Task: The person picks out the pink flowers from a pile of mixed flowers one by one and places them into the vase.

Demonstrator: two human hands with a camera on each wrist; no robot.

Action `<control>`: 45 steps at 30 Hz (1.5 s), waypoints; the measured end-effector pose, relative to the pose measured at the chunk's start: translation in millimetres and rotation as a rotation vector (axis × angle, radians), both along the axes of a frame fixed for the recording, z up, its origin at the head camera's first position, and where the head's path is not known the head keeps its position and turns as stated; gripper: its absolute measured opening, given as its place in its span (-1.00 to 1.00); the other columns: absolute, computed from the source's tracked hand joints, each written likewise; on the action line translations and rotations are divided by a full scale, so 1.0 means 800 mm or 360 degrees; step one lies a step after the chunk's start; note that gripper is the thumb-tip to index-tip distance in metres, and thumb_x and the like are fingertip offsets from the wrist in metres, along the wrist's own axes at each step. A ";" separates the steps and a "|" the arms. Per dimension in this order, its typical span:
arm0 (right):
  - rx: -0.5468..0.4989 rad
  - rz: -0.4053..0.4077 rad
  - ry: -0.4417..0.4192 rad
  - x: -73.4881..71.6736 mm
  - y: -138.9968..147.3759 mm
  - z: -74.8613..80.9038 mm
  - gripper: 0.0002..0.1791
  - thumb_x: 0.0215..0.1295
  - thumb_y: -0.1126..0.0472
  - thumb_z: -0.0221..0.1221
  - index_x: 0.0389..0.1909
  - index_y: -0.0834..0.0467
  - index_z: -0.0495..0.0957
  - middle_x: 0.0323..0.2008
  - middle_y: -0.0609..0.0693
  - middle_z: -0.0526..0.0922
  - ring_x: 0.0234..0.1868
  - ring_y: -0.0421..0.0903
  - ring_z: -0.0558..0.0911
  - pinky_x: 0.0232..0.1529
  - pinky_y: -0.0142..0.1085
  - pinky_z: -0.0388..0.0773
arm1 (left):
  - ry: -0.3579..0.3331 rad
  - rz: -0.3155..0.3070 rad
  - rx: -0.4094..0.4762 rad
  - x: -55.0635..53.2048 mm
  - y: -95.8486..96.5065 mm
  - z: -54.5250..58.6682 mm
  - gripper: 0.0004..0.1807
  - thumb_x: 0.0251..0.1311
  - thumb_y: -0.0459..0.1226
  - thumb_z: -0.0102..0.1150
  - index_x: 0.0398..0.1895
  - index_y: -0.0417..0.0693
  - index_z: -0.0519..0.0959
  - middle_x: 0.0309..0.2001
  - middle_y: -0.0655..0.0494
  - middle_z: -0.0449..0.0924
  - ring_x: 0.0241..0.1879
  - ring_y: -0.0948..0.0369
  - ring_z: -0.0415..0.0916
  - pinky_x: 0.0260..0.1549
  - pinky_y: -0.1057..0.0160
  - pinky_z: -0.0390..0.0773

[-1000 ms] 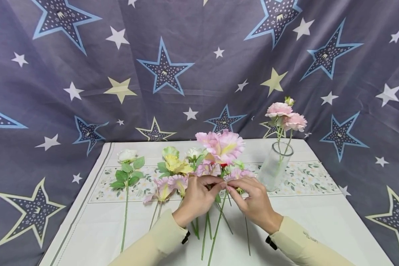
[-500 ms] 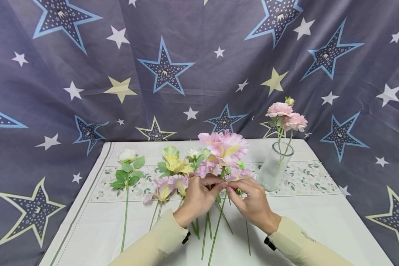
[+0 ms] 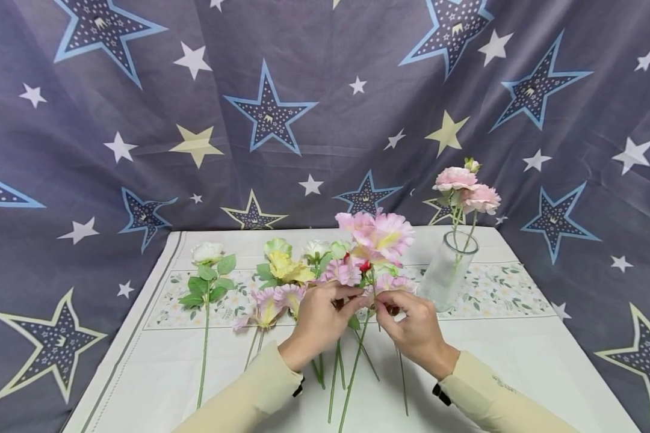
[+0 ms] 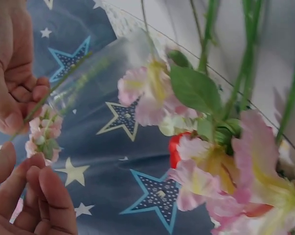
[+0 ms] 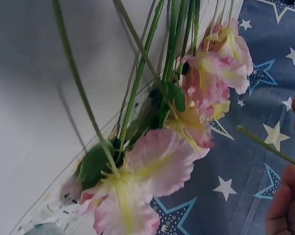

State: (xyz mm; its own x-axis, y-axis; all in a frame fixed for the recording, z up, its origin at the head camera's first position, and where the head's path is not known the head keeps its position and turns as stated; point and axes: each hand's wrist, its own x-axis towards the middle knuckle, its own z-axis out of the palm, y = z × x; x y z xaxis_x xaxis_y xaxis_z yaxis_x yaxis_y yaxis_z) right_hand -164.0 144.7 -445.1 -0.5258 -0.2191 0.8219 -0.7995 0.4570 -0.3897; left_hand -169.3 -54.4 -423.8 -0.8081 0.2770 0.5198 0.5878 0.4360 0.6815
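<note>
Nearer than the glass vase and left of it, a pink-and-yellow flower is held bloom-up by the right hand, the stem pinched between thumb and finger. The left hand is held farther left of the vase — whether its fingers are clamped on the stem cannot be told. Left of the vase, a yellow flower and, farther left, a white flower are laid out; behind it, a star-patterned cloth is hung.

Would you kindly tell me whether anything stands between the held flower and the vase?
In the head view, nothing visible stands between the held flower and the mouth of the vase, though pink blooms already rise from it.
</note>
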 end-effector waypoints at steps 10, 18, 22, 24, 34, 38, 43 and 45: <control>-0.0047 -0.0097 0.0015 -0.009 0.020 0.014 -0.83 0.10 0.50 0.25 -0.38 0.18 0.71 -0.46 0.01 0.74 -0.52 -0.17 0.65 -0.48 -0.40 0.61 | -0.0028 0.0210 -0.0214 -0.004 -0.027 -0.014 -0.69 0.18 -0.15 0.50 -0.03 -0.01 0.78 -0.02 0.09 0.75 -0.27 0.22 0.68 -0.28 0.27 0.64; -0.0070 -0.0200 0.0021 -0.011 0.035 0.024 -0.84 0.13 0.48 0.28 -0.36 0.18 0.73 -0.45 0.04 0.76 -0.52 -0.16 0.67 -0.45 -0.43 0.62 | -0.0080 0.0312 -0.0351 -0.002 -0.052 -0.027 -0.58 0.19 -0.05 0.48 0.07 -0.02 0.74 0.11 -0.03 0.69 -0.02 0.00 0.65 0.00 -0.10 0.62; -0.0094 -0.0238 -0.0002 -0.011 0.043 0.027 -0.83 0.14 0.49 0.30 -0.35 0.18 0.75 -0.47 0.04 0.76 -0.54 -0.15 0.68 -0.46 -0.44 0.61 | -0.0070 0.0345 -0.0437 -0.002 -0.063 -0.033 -0.53 0.20 -0.01 0.47 0.10 -0.04 0.72 0.11 -0.04 0.68 0.03 -0.05 0.63 0.05 -0.17 0.58; -0.0102 -0.0259 -0.0017 -0.012 0.046 0.028 -0.83 0.14 0.50 0.29 -0.35 0.19 0.75 -0.46 0.04 0.77 -0.53 -0.15 0.68 -0.45 -0.44 0.62 | -0.0036 0.0371 -0.0465 -0.001 -0.069 -0.035 -0.54 0.17 -0.02 0.49 0.07 -0.05 0.73 0.11 -0.06 0.68 0.15 -0.08 0.58 0.18 -0.23 0.49; -0.0144 -0.0377 0.0067 -0.017 0.059 0.037 -0.83 0.07 0.51 0.29 -0.40 0.21 0.76 -0.49 0.03 0.77 -0.55 -0.19 0.67 -0.44 -0.47 0.61 | 0.0015 0.0405 -0.0490 0.002 -0.090 -0.046 -0.59 0.16 -0.06 0.51 0.02 -0.02 0.74 0.05 -0.04 0.70 0.10 -0.07 0.60 0.18 -0.21 0.49; -0.0160 -0.0424 0.0112 -0.020 0.063 0.041 -0.82 0.03 0.51 0.32 -0.40 0.20 0.76 -0.52 -0.02 0.75 -0.56 -0.18 0.66 -0.46 -0.45 0.59 | -0.0002 0.0427 -0.0519 0.003 -0.098 -0.051 -0.56 0.15 -0.07 0.52 0.05 -0.07 0.73 0.12 -0.09 0.67 0.16 -0.12 0.57 0.23 -0.25 0.44; -0.0161 -0.0457 0.0116 -0.023 0.069 0.045 -0.82 0.03 0.51 0.34 -0.39 0.19 0.77 -0.51 -0.05 0.76 -0.55 -0.22 0.65 -0.45 -0.46 0.58 | 0.0020 0.0445 -0.0549 0.003 -0.107 -0.056 -0.47 0.12 -0.07 0.54 0.10 -0.16 0.69 0.12 -0.11 0.67 0.16 -0.12 0.56 0.23 -0.24 0.43; -0.0159 -0.0453 0.0115 -0.024 0.072 0.046 -0.82 0.04 0.52 0.34 -0.39 0.20 0.76 -0.50 -0.05 0.76 -0.54 -0.22 0.65 -0.45 -0.47 0.57 | 0.0028 0.0460 -0.0555 0.003 -0.110 -0.057 -0.44 0.10 -0.05 0.55 0.11 -0.14 0.69 0.11 -0.10 0.68 0.15 -0.11 0.56 0.22 -0.23 0.44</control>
State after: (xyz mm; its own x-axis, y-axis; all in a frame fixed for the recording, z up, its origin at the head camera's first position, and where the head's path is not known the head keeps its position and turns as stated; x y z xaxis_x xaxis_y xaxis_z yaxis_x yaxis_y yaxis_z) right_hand -183.5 201.9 -408.0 -0.4937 0.0122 0.8696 -0.6724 0.6288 -0.3906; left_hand -167.1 -142.2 -469.4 -0.8700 0.2023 0.4497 0.4184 0.7855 0.4560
